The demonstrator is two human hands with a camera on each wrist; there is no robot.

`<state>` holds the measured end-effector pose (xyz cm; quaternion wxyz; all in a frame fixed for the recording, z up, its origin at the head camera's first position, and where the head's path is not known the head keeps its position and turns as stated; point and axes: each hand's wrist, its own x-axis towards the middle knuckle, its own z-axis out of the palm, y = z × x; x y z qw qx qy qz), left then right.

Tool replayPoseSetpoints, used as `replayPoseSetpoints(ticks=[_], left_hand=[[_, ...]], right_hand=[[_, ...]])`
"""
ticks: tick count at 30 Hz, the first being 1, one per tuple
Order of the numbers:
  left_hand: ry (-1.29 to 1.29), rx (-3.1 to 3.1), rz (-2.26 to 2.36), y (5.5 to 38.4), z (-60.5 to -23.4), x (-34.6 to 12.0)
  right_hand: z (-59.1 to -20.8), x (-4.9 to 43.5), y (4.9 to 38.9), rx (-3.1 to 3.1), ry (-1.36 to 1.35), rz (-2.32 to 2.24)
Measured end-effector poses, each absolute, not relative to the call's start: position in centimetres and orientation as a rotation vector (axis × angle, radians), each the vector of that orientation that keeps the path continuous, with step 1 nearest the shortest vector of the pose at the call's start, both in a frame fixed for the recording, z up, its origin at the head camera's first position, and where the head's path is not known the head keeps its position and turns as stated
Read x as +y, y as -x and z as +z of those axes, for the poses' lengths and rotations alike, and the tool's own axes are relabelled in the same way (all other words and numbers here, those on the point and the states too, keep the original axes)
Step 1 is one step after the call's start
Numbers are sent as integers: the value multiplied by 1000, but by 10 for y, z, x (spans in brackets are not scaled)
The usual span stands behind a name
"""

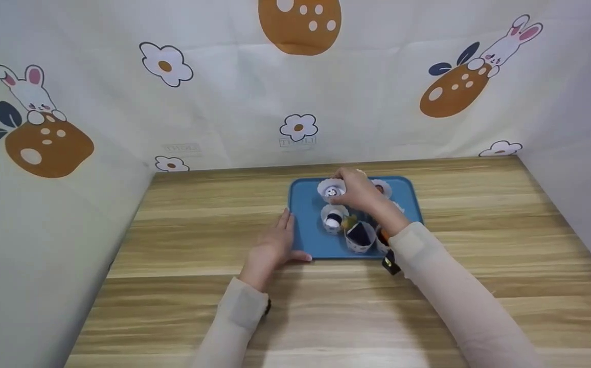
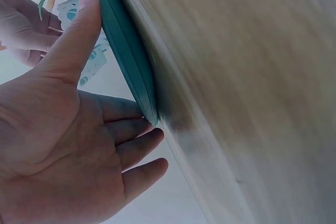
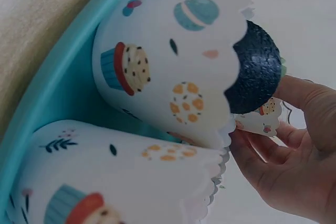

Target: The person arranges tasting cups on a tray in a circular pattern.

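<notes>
A blue tray [image 1: 308,240] holds several printed paper baking cups with scalloped rims. My left hand [image 1: 274,243] lies against the tray's left edge, fingers extended along it and thumb at the front corner. In the left wrist view, the left fingertips [image 2: 152,124] touch the rim. Over the back of the tray, my right hand [image 1: 361,193] pinches the side of the back-left paper cup [image 1: 324,192], which has a small white piece inside. From the right wrist, that hand [image 3: 299,150] appears partly behind a nearer cup [image 3: 157,61] with a dark piece in it.
A cup with a black-and-white piece [image 1: 334,220] stands near the middle of the tray. In front is a cup with a dark wedge [image 1: 360,235]; my right forearm partly hides cups to its right. A patterned cloth [image 1: 234,102] hangs behind the wooden table [image 1: 198,230].
</notes>
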<state>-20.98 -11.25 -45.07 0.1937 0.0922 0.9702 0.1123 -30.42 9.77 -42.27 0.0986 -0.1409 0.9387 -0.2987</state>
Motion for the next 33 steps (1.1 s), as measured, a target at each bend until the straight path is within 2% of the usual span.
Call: replayPoseSetpoints(ticks=[15,24,33], left_hand=[[-281,2739,239,210,-452,-112],[-254,2730,325,211,-452,-117],[-269,2723,347,217,-445,-119]], right_hand=[[-419,97,297,2860,532,-500],[-403,109,294,2835,494,-607],[-389,143,291,2861,476,-760]])
